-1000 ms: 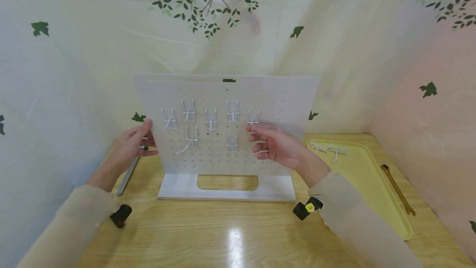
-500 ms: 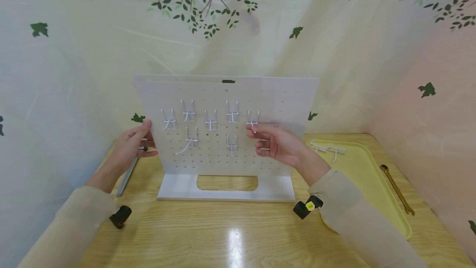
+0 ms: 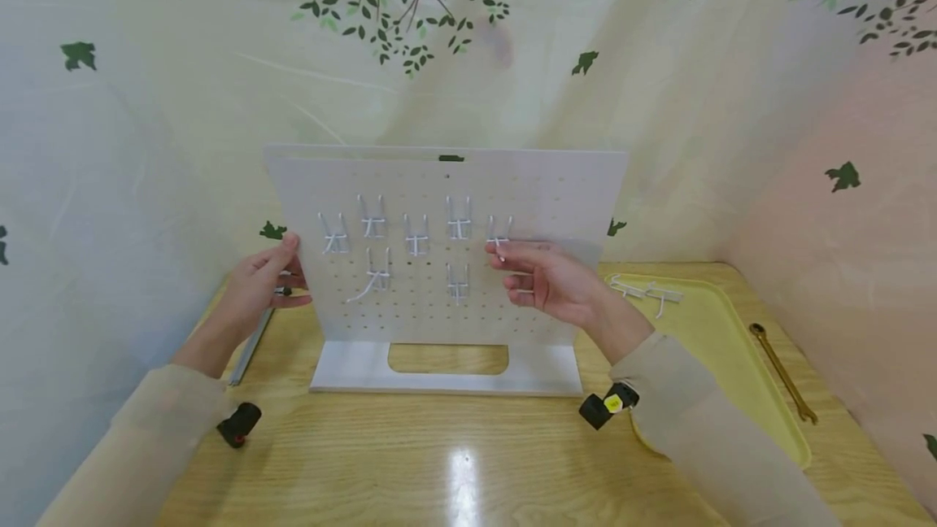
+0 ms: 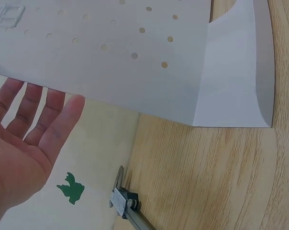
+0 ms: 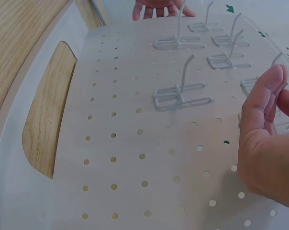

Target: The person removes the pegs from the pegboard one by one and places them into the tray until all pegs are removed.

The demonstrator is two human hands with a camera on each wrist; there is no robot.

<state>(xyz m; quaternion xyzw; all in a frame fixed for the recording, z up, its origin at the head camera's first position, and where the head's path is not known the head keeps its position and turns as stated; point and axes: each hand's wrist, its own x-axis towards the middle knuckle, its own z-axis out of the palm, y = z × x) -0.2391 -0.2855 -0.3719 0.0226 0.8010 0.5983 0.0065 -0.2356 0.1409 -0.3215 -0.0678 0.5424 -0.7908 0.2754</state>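
A white pegboard (image 3: 545, 193) stands upright on its white base (image 3: 351, 366), with several white wire hooks mounted on it, such as the lower-left hook (image 3: 376, 276). At the board's left edge, my left hand (image 3: 252, 291) grips it, thumb at the edge and fingers (image 4: 27, 108) behind. My right hand (image 3: 552, 287) pinches the rightmost wire hook (image 3: 500, 226) between thumb and forefinger against the board's face. The right wrist view shows that hand (image 5: 264, 143) covering part of this hook; whether its prongs sit in the holes cannot be told.
On the right lies a yellow tray (image 3: 761, 372) with loose wire hooks (image 3: 662, 295) near its far left corner. A brass-coloured wrench (image 3: 783, 372) lies beyond the tray. Behind the left hand is a caliper (image 4: 123, 199) on the wooden table (image 3: 410, 462). A patterned curtain (image 3: 512, 96) hangs behind.
The right hand's fingers have shifted very slightly at the same hook. The left hand and the pegboard stay where they were.
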